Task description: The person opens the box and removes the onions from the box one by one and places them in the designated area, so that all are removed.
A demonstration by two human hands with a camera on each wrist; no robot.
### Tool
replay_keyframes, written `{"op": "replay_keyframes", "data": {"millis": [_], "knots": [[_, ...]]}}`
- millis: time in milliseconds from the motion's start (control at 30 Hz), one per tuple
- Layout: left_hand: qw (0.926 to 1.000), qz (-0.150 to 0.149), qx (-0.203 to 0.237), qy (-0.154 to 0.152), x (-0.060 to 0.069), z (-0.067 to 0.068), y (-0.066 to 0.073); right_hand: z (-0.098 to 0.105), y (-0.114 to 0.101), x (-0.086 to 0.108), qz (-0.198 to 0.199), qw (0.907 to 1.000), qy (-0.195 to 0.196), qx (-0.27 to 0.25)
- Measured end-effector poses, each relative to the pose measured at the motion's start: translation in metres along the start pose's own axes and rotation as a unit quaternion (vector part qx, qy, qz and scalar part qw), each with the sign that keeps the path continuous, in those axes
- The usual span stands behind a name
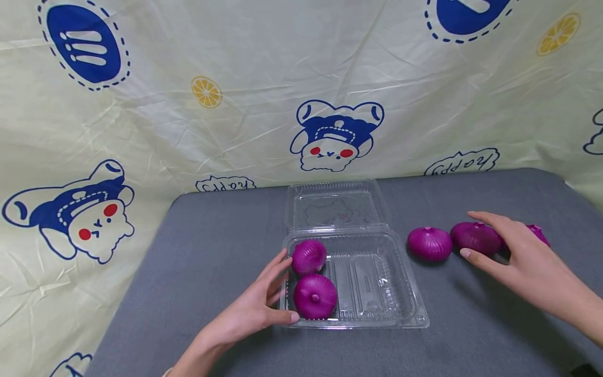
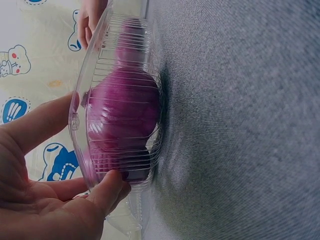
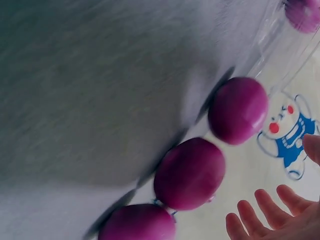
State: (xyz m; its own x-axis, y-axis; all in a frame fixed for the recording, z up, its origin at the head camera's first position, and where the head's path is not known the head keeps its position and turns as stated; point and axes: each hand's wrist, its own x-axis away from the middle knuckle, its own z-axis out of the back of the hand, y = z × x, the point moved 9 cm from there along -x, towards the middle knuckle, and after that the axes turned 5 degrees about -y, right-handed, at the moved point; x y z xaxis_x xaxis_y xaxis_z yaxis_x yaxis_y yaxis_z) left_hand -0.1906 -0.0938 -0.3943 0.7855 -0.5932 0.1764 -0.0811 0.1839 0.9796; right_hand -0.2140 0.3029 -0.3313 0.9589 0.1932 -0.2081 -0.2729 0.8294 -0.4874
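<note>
From where I stand, the middle onion point(image 1: 475, 238) sits on the grey counter point(image 1: 226, 225), just beyond the person's right hand point(image 1: 515, 256), which is loose, fingers parted, gripping nothing. Another onion point(image 1: 429, 244) lies just left of it, and a third point(image 1: 539, 235) shows partly behind the fingers. The left hand point(image 1: 254, 309) holds a clear box point(image 1: 363, 285) at its near left corner, beside two onions sitting inside. All are round, deep purple and shiny, some with visible stubby tips.
</note>
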Motion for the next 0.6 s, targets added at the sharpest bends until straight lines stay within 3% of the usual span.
{"op": "replay_keyframes", "data": {"millis": [400, 600], "knots": [[1.0, 0.002, -0.002, 0.001, -0.001, 0.0, 0.0, -0.018, -0.055, -0.002, 0.118, 0.9928, 0.013, 0.012], [1.0, 0.001, -0.002, 0.003, -0.001, 0.001, -0.001, -0.033, -0.069, -0.005, 0.139, 0.9902, 0.0, 0.011]]}}
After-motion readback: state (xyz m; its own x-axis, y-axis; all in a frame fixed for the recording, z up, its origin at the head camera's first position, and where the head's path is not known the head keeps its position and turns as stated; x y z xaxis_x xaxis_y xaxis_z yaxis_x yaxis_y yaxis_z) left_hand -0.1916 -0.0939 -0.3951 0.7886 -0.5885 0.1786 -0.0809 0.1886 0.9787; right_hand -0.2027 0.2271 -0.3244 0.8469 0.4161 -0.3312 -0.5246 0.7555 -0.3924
